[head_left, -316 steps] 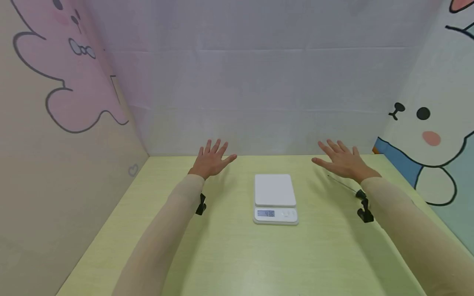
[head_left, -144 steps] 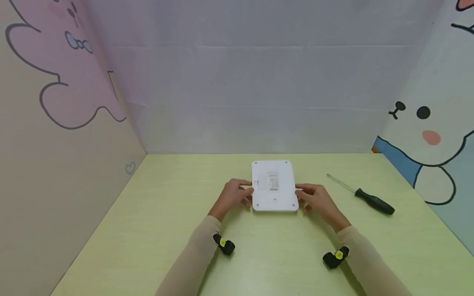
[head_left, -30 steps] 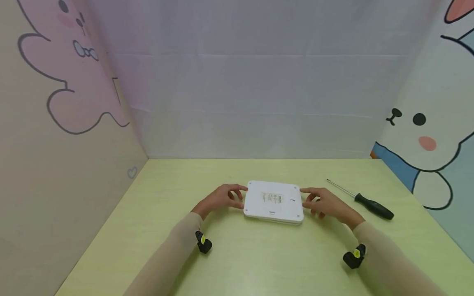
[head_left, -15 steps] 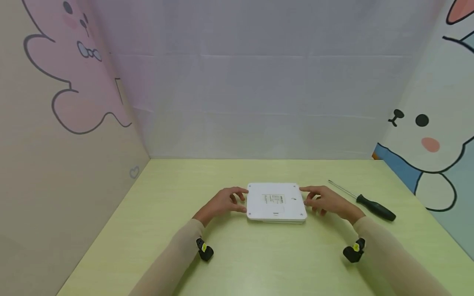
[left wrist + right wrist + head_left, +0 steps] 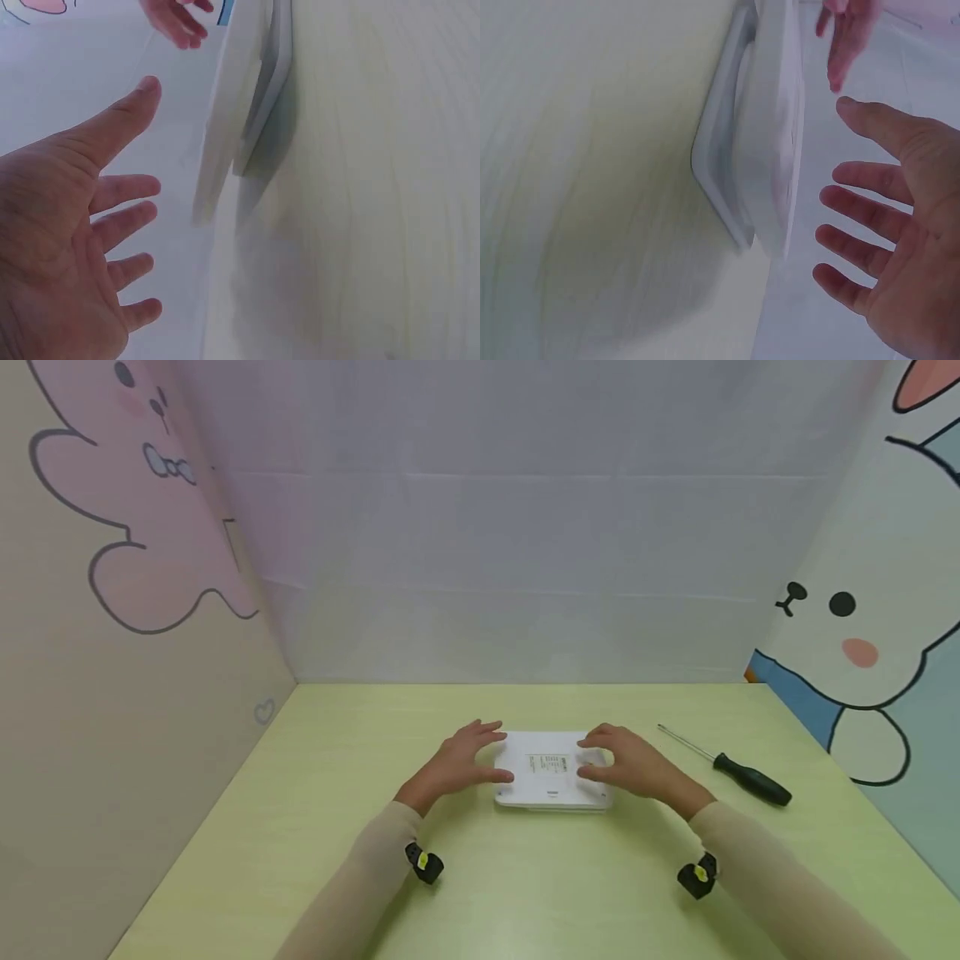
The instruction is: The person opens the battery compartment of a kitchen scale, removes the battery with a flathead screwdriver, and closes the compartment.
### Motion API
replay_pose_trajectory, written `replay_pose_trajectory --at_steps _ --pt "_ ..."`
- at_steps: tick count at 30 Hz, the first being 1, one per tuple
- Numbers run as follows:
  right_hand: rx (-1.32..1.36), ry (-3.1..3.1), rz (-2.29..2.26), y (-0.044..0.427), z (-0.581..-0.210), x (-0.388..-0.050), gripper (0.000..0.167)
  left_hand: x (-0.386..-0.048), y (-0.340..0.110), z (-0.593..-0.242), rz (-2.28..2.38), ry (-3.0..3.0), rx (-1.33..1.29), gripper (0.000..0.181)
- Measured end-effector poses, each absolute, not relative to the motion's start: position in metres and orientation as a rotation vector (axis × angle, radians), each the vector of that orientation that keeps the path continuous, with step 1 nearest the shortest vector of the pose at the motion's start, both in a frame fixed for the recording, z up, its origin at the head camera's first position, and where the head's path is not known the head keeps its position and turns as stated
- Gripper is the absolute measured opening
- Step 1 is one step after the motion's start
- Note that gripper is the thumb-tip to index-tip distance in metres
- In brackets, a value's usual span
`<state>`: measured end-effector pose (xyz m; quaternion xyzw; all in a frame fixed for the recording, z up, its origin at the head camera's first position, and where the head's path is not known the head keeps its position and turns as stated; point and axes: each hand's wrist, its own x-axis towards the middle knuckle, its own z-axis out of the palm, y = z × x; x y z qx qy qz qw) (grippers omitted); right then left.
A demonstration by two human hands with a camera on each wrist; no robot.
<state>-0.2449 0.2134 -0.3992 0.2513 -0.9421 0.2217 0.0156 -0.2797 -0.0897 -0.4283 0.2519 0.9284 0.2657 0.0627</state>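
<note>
A white kitchen scale point(image 5: 553, 789) lies face down on the table, its underside with a printed label and corner screws turned up. My left hand point(image 5: 459, 762) hovers at its left edge, thumb and fingers spread apart. Over the right part of the scale hangs my right hand point(image 5: 633, 764), also with loose, parted fingers. Both wrist views show a gap between the palms and the scale point(image 5: 232, 97), and neither hand holds anything. From the side, the scale's body point(image 5: 769, 142) sits above its thinner weighing plate point(image 5: 718, 142), which is against the table.
To the right of the scale, a screwdriver point(image 5: 752, 779) with a dark green handle lies on the pale yellow table point(image 5: 525, 885), shaft pointing to the back left. A pale cloth wall point(image 5: 480, 568) closes the back; printed panels stand at both sides.
Earlier the scale lay display up; it was turned face down, then rotated about a quarter turn. Since half a second ago, both hands have let go of its sides and risen over it.
</note>
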Motion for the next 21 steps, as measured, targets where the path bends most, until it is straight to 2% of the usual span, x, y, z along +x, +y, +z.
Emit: replay_pose_trajectory --at_steps 7,21 --pt "0.917 -2.918 0.339 0.175 -0.406 -0.242 0.043 -0.273 -0.067 -0.428 0.546 2.858 0.772 0.088" --pt "0.945 -2.867 0.13 0.165 -0.408 -0.242 0.038 -0.269 -0.063 -0.426 0.524 2.834 0.777 0.086"
